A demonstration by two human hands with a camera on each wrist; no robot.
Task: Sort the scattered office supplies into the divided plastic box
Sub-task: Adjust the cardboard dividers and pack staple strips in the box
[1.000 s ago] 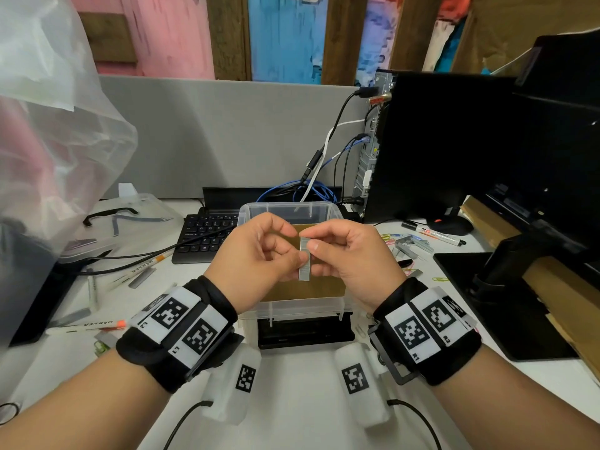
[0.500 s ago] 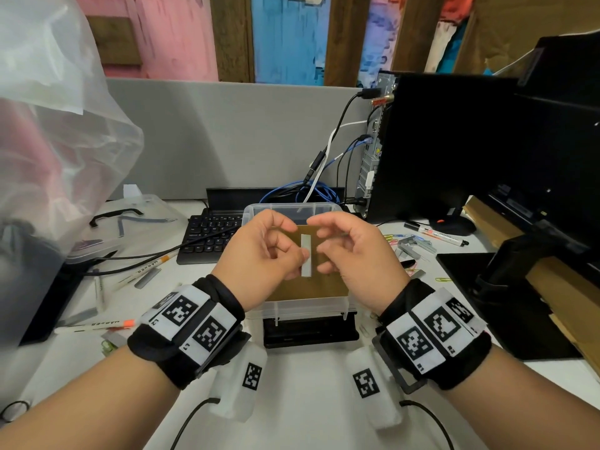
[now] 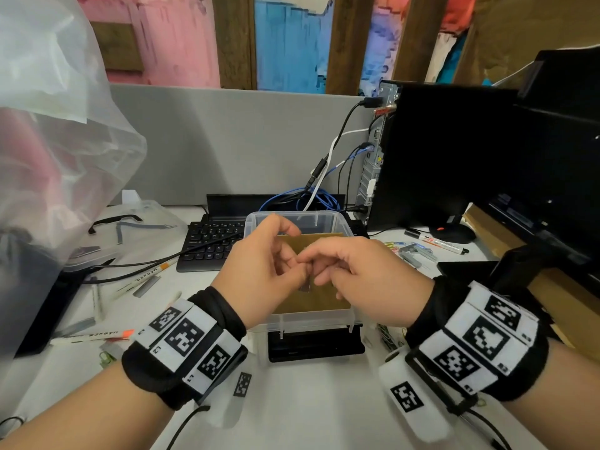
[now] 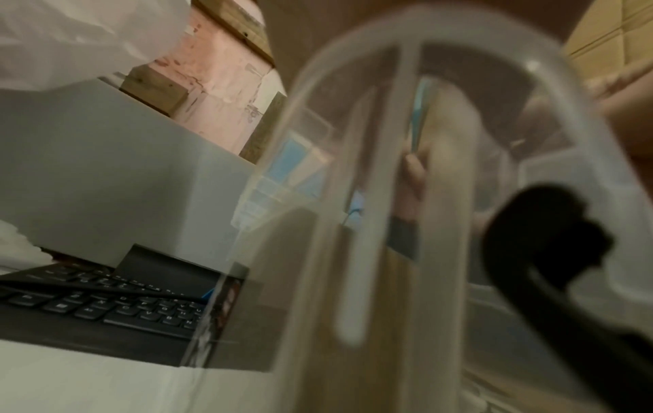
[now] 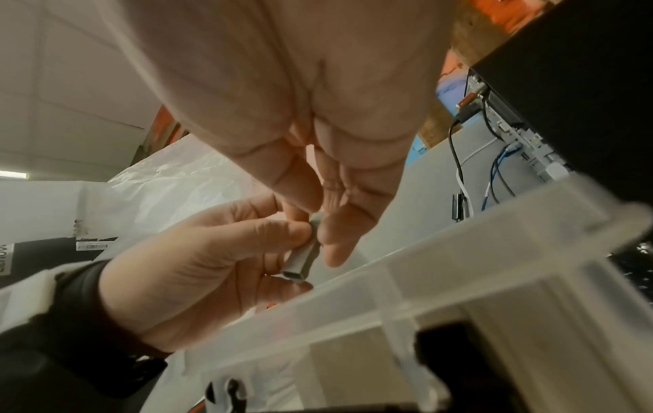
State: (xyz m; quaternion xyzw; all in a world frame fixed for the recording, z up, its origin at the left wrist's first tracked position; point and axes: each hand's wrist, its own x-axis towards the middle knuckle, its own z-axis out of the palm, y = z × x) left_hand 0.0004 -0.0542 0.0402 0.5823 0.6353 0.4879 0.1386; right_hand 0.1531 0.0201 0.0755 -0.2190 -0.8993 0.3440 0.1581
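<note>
A clear plastic box (image 3: 296, 218) with a brown cardboard divider (image 3: 324, 241) stands mid-desk. Both hands meet just above it. My left hand (image 3: 293, 263) pinches a short grey strip of staples (image 5: 299, 261) between thumb and fingers. My right hand (image 3: 319, 266) pinches the strip's upper end. In the head view only the strip's lower tip (image 3: 306, 288) shows below the fingers. The right wrist view shows the strip hanging over the box rim (image 5: 459, 237). The left wrist view is blurred and looks through the box wall (image 4: 353, 195).
A black keyboard (image 3: 211, 245) lies left of the box, with markers (image 3: 94, 336) and staple strips in front of it. To the right lie more staple strips (image 3: 418, 254), paper clips (image 3: 394, 245) and a marker (image 3: 438, 243). A computer tower (image 3: 454, 157) and a plastic bag (image 3: 48, 157) flank the desk.
The hands have drawn closer together and sunk lower over the box. The staple strip, held upright in plain view before, is now mostly hidden behind the fingers.
</note>
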